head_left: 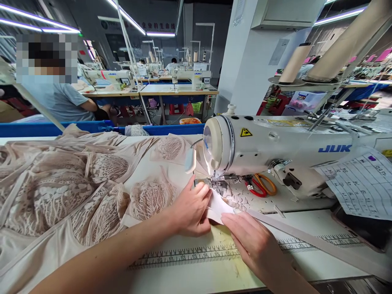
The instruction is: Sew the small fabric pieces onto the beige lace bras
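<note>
A white sewing machine (pixel 257 141) stands at the right, its lit needle area (pixel 212 177) just beyond my fingers. Under the presser foot lies a pale beige fabric piece (pixel 217 206). My left hand (pixel 191 208) is closed on its left edge, close to the needle. With fingers and thumb pressed together, my right hand (pixel 252 237) grips the near right edge of the same fabric. A long pale elastic band (pixel 306 239) runs from the machine bed toward the lower right. Beige lace bras (pixel 61 183) are heaped left of my left arm.
Scissors (pixel 260 185) with red and orange handles lie on the machine bed. A written paper sheet (pixel 361 183) hangs at the right, over a dark phone-like object (pixel 358 228). Thread cones (pixel 295 63) stand above. A printed ruler (pixel 190 258) crosses the tabletop; a person (pixel 58 98) sits beyond.
</note>
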Demonstrator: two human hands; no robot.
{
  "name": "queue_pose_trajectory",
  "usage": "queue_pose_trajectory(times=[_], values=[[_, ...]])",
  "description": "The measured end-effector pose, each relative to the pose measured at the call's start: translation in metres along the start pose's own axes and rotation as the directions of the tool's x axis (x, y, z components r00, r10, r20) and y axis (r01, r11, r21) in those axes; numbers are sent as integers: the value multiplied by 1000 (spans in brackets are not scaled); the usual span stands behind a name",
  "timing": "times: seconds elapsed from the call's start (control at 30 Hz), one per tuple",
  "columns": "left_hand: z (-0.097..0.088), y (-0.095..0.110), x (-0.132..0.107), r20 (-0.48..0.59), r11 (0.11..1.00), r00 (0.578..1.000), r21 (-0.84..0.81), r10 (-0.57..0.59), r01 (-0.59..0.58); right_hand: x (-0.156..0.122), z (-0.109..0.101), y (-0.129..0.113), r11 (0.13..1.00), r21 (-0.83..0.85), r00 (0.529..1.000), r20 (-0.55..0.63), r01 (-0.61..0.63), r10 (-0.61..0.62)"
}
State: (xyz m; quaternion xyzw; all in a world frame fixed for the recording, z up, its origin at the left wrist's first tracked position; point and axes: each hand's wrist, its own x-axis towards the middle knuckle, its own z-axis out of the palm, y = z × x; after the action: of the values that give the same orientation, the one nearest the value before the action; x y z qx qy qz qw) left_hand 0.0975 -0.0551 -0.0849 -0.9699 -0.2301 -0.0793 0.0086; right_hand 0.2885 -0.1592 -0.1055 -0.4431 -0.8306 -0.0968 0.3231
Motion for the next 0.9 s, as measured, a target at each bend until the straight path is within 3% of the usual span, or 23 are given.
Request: queue_pose_trajectory(times=[0.43, 0.57, 0.73, 0.9], values=[[7, -8, 4, -51, 1000, 999, 9, -17, 18, 15, 11, -5, 999, -21, 999, -10, -41, 41], [2, 1, 1, -83, 998, 996, 50, -44, 49, 20, 16, -5, 998, -46, 999, 24, -43, 44], [3, 25, -11, -8, 998, 999, 54, 43, -42, 17, 20, -4, 996, -82, 1000, -13, -18, 17], [17, 18, -18, -45, 993, 992, 18, 119, -118, 12, 12, 0, 995, -102, 999, 45, 2, 2]])
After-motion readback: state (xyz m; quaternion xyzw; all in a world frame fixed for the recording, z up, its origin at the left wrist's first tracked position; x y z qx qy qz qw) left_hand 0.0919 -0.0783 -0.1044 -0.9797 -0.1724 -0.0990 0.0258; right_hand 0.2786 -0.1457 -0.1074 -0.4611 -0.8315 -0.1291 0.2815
